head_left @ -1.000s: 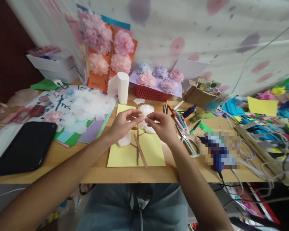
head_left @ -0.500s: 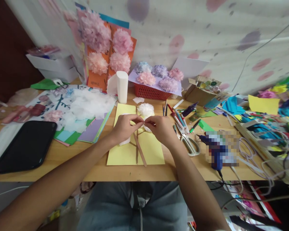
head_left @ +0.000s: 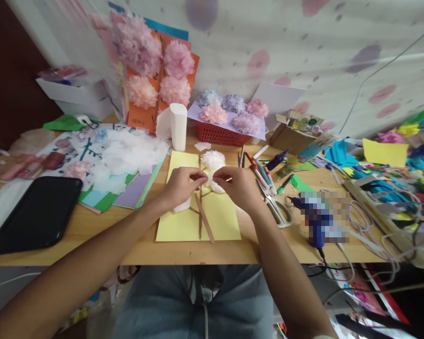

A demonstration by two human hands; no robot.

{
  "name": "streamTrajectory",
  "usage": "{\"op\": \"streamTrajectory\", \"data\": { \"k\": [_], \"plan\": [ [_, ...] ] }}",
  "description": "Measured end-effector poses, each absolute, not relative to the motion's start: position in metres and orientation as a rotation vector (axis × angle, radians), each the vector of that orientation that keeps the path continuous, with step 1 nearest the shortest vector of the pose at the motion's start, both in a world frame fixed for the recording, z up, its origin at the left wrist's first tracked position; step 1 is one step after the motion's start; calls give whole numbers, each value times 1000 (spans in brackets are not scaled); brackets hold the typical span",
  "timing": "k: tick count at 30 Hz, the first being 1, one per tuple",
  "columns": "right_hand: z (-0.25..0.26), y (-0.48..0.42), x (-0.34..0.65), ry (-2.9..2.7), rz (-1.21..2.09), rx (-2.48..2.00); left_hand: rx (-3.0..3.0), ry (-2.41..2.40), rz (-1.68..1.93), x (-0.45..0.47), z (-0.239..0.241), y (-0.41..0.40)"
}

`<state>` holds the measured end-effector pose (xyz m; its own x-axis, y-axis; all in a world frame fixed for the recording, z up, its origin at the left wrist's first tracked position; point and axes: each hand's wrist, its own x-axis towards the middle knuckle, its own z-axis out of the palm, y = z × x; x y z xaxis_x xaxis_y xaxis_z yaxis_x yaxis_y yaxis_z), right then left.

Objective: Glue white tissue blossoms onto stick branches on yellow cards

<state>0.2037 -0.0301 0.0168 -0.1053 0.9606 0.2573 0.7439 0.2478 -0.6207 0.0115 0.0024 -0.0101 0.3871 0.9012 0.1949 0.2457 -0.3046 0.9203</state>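
My left hand (head_left: 181,185) and my right hand (head_left: 238,184) meet over a yellow card (head_left: 198,216), fingers pinched on a white tissue flower (head_left: 216,187) that lies on it. Another white tissue flower (head_left: 213,159) sits just beyond, near the card's far edge. A third white piece (head_left: 182,204) shows under my left wrist. Brown stick stems (head_left: 205,219) run down the card toward me.
Scissors (head_left: 275,207) and several pens (head_left: 260,172) lie right of the card, then a blue glue gun (head_left: 318,230) and tangled cords. A black tablet (head_left: 35,213) lies at left. White tissue scraps (head_left: 127,153), a tissue roll (head_left: 178,126) and a red basket (head_left: 217,134) stand behind.
Both hands have come lower and a little nearer to me, fingertips closing tighter on the tissue flower. Everything else stays put.
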Motion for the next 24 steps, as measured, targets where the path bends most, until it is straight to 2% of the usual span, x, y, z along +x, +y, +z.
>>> {"op": "streamTrajectory", "data": {
  "k": [6,11,15,18,24],
  "plan": [
    [23,-48,208,-1819,290,-1600,1685,1017,961,12,-16,9],
    [14,-95,204,-2360,67,-1476,1638,1003,952,15,-17,17],
    [2,-110,201,-2797,-228,-1079,1735,1010,906,19,-11,21],
    [-4,-107,203,-2861,-472,-758,1890,1043,894,20,-4,22],
    [3,-99,199,-2923,-586,-356,1966,1097,879,22,2,22]
  ]
}}
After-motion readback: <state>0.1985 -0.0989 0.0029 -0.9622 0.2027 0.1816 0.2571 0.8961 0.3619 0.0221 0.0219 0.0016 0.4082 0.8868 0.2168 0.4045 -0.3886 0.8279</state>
